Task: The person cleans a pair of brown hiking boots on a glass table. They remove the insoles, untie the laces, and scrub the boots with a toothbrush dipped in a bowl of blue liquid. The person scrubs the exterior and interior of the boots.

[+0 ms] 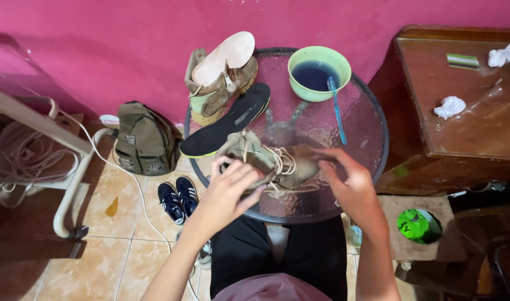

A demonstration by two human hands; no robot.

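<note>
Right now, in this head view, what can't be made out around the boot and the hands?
- Boot on the glass table: toe and right side hidden by the right hand.
- Left hand: covers the boot's ankle end; its grip on the laces cannot be told.
- Green bowl: dark liquid hides the blue toothbrush head.
- Second boot: its opening is covered by a pale insole.
- Both forearms: cut off by the bottom edge.

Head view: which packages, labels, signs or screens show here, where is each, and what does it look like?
Insole label: small pale print patch on the black insole lying on the glass table.
Backpack patches: pale rectangles on the olive backpack on the floor, left of the table.
Striped packet: flat green-and-white rectangle on the brown cabinet, far right.
No signs or screens.
</note>
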